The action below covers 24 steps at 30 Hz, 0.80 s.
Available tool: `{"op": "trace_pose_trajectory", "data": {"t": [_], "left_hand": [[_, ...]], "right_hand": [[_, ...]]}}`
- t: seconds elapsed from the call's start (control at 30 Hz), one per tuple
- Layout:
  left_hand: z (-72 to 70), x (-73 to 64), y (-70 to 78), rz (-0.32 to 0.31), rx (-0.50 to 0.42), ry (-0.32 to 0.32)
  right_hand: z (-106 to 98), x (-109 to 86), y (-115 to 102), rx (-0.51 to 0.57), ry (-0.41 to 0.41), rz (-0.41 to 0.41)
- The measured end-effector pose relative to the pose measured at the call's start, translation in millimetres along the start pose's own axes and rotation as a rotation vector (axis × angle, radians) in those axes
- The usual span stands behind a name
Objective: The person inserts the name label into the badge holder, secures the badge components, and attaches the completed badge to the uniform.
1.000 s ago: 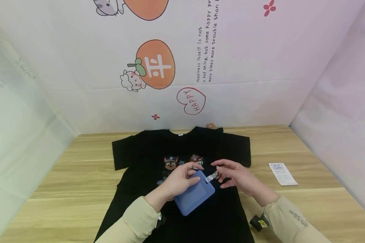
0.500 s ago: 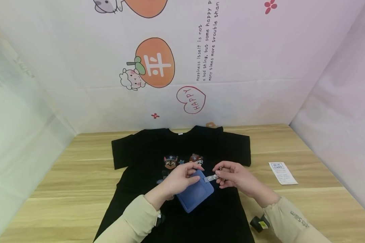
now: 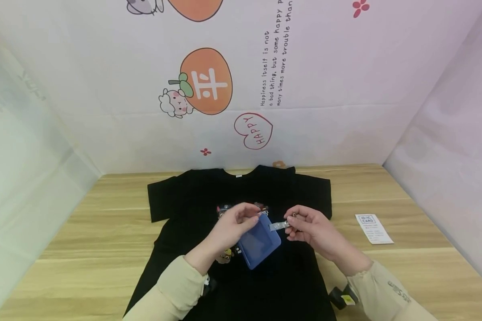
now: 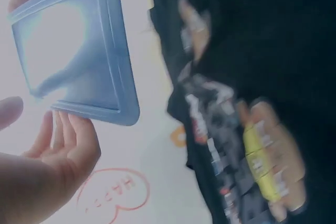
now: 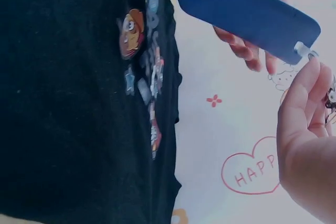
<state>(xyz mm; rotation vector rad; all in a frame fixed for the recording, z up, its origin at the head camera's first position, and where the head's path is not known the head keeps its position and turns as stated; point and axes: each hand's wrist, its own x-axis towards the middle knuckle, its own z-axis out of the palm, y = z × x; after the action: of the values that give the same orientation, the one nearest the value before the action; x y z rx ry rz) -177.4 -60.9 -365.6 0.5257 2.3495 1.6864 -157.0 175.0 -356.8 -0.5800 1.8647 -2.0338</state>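
Observation:
A blue card holder (image 3: 261,245) is held up over the black T-shirt (image 3: 241,290), tilted, with its framed clear face showing in the left wrist view. My left hand (image 3: 230,227) pinches its upper left edge between thumb and fingers. From a slot in the holder's right end runs a short translucent strap (image 3: 279,226). My right hand (image 3: 317,232) pinches the strap's free end, where a small metal piece (image 3: 293,216) peeks out above the fingers. In the right wrist view the holder's blue back (image 5: 241,14) faces the camera, and the strap's end is partly covered by fingertips.
The T-shirt, printed with cartoon dogs, lies spread on a wood-grain table (image 3: 84,249). A white paper card (image 3: 373,229) marked ID/IC CARD lies at the right. Behind stands a printed white cloth backdrop (image 3: 325,89), with pale cloth on both sides.
Both hands have lifted slightly, and the holder has tilted and risen with them. The right fingers, looser at first around the strap's end, now pinch it and hold the strap stretched out.

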Motion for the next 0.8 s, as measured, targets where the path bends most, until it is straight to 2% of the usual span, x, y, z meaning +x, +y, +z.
{"op": "trace_pose_trajectory", "data": {"t": [0.1, 0.2, 0.37, 0.53, 0.7, 0.8], "left_hand": [[-7.0, -2.2, 7.2, 0.034, -0.063, 0.051], [-11.7, -4.9, 12.9, 0.043, -0.121, 0.054], [-10.8, -8.0, 16.1, 0.020, -0.144, -0.036], [-5.4, -9.5, 16.6, 0.006, -0.107, -0.113], [-2.3, -12.5, 19.0, 0.008, -0.027, -0.162], [-1.7, -13.5, 20.2, 0.004, -0.010, -0.179]], "right_hand": [[1.5, -1.0, -2.8, 0.018, 0.030, -0.036], [2.1, -1.5, -4.4, 0.034, 0.064, -0.056], [1.6, -1.4, -4.9, 0.061, 0.133, -0.051], [0.5, -1.3, -4.5, 0.096, 0.175, -0.066], [2.3, -1.1, -3.9, 0.101, 0.174, -0.057], [4.0, -0.5, -2.3, 0.097, 0.152, -0.043]]}}
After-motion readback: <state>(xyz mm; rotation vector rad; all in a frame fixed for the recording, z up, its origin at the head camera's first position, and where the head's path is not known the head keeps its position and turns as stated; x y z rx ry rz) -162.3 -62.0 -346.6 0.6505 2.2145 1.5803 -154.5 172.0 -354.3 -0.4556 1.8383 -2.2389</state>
